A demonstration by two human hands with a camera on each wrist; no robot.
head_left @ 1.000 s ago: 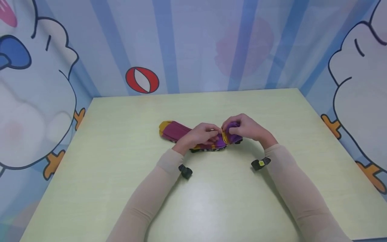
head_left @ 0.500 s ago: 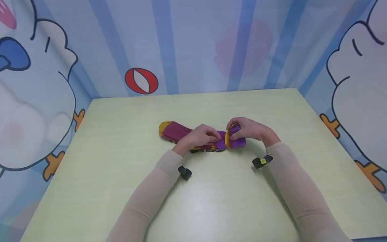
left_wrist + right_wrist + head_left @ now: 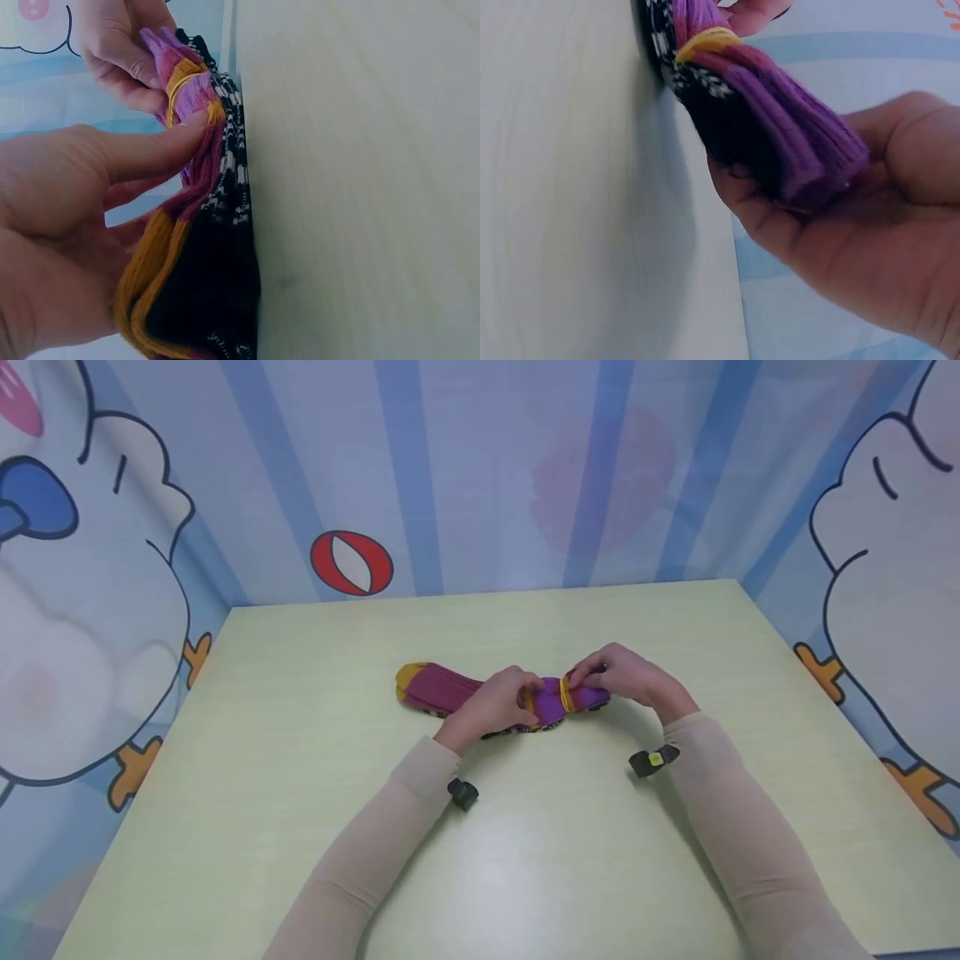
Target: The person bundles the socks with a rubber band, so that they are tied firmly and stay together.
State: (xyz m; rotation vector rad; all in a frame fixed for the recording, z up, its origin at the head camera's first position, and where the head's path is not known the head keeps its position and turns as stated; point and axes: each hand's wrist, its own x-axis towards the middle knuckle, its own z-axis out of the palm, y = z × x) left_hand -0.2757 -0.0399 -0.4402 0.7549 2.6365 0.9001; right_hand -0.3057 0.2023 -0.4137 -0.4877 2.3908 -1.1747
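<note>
A pair of maroon, purple and mustard socks (image 3: 438, 689) lies across the table, toes to the left, with black-and-white patterned undersides. Near the cuffs, a yellow rubber band (image 3: 566, 694) cinches the stack into a narrow waist. My left hand (image 3: 495, 700) grips the socks just left of the band, its thumb pressing on the near side. In the right wrist view, the purple cuffs (image 3: 810, 142) are held in my right hand (image 3: 855, 240), its fingers beneath them. The left wrist view shows both hands on either side of the rubber band (image 3: 176, 94).
A pale wooden table (image 3: 495, 843) extends around the socks. Behind it stands a blue striped backdrop (image 3: 480, 468) with a printed red ball (image 3: 352, 562). Each wrist wears a small black camera (image 3: 654, 761).
The cuff end, bunched up at first, now lies flatter, with the band round it. My right hand has shifted right, and my left thumb and fingers have spread across the socks.
</note>
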